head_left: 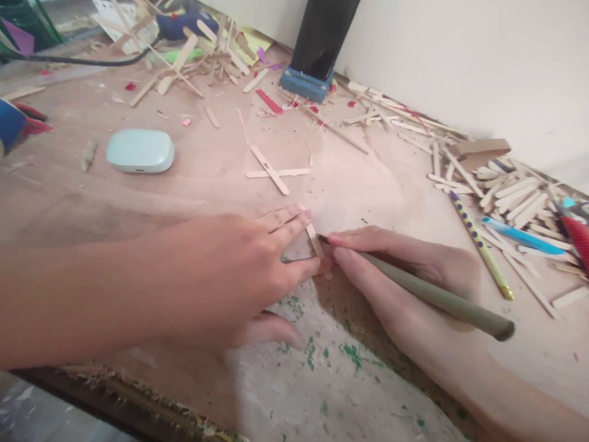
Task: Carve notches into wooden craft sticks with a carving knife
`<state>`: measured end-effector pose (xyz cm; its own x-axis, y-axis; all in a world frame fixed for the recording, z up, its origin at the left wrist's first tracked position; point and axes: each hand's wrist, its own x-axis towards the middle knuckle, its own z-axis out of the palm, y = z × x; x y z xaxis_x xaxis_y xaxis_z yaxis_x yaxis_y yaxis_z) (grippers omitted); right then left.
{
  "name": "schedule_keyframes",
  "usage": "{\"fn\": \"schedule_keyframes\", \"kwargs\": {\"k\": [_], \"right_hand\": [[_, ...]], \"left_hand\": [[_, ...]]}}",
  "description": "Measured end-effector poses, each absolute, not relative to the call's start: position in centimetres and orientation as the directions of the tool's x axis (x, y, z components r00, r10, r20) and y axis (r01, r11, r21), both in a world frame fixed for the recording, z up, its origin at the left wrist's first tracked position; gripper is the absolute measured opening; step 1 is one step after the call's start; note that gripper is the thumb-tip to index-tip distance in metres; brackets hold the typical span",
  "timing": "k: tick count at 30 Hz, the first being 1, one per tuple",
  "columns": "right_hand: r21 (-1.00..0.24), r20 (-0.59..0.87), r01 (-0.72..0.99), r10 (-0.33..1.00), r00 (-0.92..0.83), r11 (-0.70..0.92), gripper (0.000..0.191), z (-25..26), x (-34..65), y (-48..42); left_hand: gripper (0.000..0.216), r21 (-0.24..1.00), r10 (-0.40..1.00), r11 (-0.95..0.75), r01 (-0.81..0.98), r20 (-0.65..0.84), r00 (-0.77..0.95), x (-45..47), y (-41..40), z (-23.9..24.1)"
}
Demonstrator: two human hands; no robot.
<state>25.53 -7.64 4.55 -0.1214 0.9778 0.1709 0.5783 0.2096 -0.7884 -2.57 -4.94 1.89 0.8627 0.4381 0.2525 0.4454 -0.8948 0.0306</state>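
My left hand [257,264] lies flat with its fingers stretched and apart, fingertips pressing a small wooden craft stick [315,239] against the tabletop. Part of that stick is hidden under the fingers. Pinched in my right hand [391,264] is an olive-green pencil-shaped tool [437,298]. Its dark tip touches or hovers just over the stick; I cannot tell which. Just beyond my hands, two more craft sticks form a crossed pair [271,169] on the table.
A mint-coloured case [140,150] sits at the left. Piled craft sticks [518,193] lie at the right, near a dotted yellow pencil [481,245] and a blue strip [522,236]. At the back stands a black post [322,37] on a blue base [306,85]. Scraps surround a blue tool [186,26].
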Motion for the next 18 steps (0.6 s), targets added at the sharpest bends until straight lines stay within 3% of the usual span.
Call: {"fn": "schedule_keyframes", "kwargs": {"k": [3,11,18], "right_hand": [[-0.802,0.187,0.562,0.979,-0.085,0.202,0.012,4.4,25.3,-7.6],[-0.781,0.292,0.557,0.953,-0.073,0.282,0.014,2.9,25.7,-8.1],[-0.770,0.244,0.576,0.960,-0.135,0.276,0.016,3.5,25.8,-8.0]], "left_hand": [[0.096,0.012,0.419,-0.905,0.426,0.207,0.884,-2.4,-4.9,2.5],[0.100,0.080,0.477,-0.877,0.473,0.260,0.840,-2.7,-5.1,1.3],[0.097,-0.003,0.448,-0.884,0.467,0.275,0.851,-2.6,-5.0,1.4]]}}
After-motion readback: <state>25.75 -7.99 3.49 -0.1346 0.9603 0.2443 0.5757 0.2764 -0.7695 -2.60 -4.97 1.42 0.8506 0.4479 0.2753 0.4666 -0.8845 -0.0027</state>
